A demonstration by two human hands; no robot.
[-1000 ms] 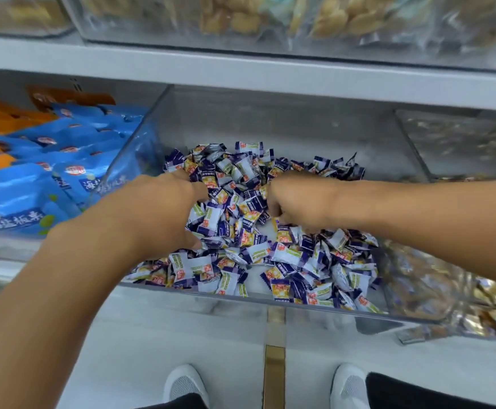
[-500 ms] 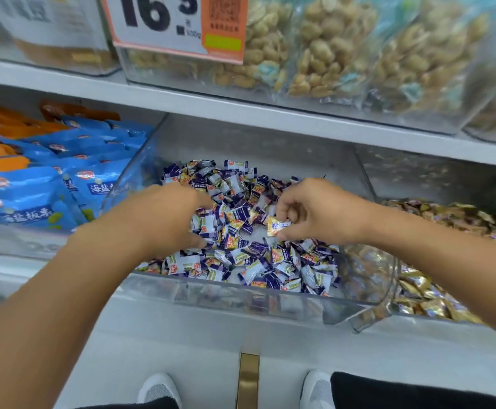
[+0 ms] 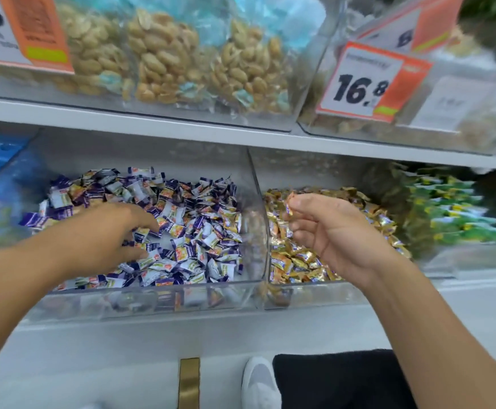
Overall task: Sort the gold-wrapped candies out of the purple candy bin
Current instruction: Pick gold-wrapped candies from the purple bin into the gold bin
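A clear bin (image 3: pixel 152 302) on the lower shelf holds a heap of purple-and-white wrapped candies (image 3: pixel 199 231). To its right a second clear bin (image 3: pixel 308 296) holds gold-wrapped candies (image 3: pixel 294 261). My left hand (image 3: pixel 108 231) lies palm down on the purple heap, fingers spread and reaching into the candies. My right hand (image 3: pixel 329 228) hovers palm up over the gold bin and pinches a small gold-wrapped candy (image 3: pixel 288 203) between thumb and fingertips.
A clear divider wall (image 3: pixel 258 214) separates the two bins. Blue snack bags (image 3: pixel 1 190) sit at the left, green-wrapped candies (image 3: pixel 453 208) at the right. Above, bins of peanuts (image 3: pixel 164 60) and a price tag (image 3: pixel 370 84) overhang the shelf edge (image 3: pixel 181 131).
My right hand lifted a gold candy out of the purple heap and carried it right, over the gold bin. My left hand stays on the purple candies. The view shifted right and up.
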